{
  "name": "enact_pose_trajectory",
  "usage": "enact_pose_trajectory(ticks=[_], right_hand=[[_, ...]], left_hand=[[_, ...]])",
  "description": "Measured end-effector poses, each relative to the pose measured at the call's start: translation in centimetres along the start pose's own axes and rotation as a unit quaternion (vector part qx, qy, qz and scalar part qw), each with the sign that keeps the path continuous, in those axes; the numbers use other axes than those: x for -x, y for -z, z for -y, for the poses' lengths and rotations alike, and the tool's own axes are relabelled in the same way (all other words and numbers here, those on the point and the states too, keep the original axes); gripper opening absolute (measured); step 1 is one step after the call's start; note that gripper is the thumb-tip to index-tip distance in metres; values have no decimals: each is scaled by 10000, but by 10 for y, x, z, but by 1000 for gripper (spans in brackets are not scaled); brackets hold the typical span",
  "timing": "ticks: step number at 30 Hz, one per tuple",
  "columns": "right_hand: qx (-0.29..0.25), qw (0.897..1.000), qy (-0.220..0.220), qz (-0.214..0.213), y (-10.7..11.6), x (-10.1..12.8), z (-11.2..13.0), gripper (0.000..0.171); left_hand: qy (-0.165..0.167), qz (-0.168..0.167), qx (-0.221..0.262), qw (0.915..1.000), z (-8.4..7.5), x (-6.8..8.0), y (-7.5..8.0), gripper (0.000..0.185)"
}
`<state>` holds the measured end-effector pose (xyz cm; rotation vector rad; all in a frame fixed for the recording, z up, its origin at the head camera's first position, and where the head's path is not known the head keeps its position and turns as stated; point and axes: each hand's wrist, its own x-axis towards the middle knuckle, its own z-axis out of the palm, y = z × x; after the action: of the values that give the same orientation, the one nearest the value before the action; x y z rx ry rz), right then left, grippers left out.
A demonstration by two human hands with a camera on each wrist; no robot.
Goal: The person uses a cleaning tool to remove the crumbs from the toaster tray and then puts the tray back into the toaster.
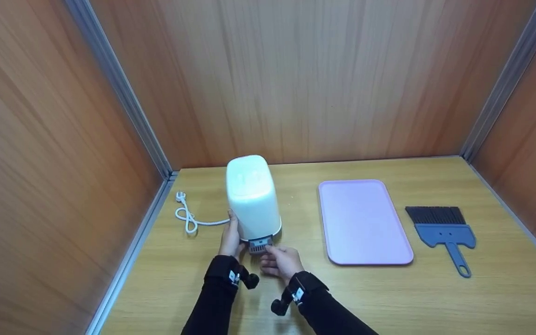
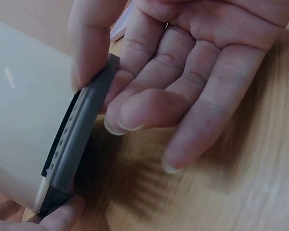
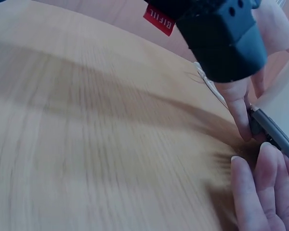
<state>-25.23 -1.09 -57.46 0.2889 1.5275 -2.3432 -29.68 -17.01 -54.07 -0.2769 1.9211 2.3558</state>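
**Grey tray pinched at the foot of a white appliance**

A grey tray (image 1: 259,244), slotted along its face, sticks out of the near, lower end of a white appliance (image 1: 252,197) lying on the bench (image 1: 389,298), left of centre. The right hand (image 1: 281,261) sits directly in front of it: in the left wrist view its thumb and forefinger pinch the tray's end (image 2: 82,130) while the other fingers hang relaxed over the wood. The left hand (image 1: 230,238) rests against the appliance's left flank, just beside the tray, with a fingertip at the tray's edge; how far those fingers curl cannot be made out.

The appliance's long axis runs away from the person, its rounded end toward the back wall and the tray end toward the hands. The tray is a flat strip lying across that axis.

Most of the tray is hidden inside the body. The right wrist view is blurred and largely blocked by the wrist mount.

A white cord (image 1: 189,216) trails left. To the right lie a pink tray (image 1: 363,221) and a dark brush (image 1: 442,230), well apart from the hands.
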Motion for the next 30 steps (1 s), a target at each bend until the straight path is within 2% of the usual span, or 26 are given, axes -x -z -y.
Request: enact_pose_trajectory(ticks=[9, 16, 24, 30], right_hand=[[67, 9998, -6, 195, 7, 5, -2, 21], [67, 9996, -90, 263, 12, 9, -5, 18], [65, 9993, -113, 356, 16, 13, -9, 12], [102, 9991, -263, 304, 16, 20, -8, 16]], left_hand=[[8, -7, 116, 9999, -3, 3, -2, 90], [113, 92, -62, 9999, -3, 4, 0, 89], [128, 7, -116, 9999, -2, 3, 1, 89], [128, -16, -113, 9999, -3, 4, 0, 88]])
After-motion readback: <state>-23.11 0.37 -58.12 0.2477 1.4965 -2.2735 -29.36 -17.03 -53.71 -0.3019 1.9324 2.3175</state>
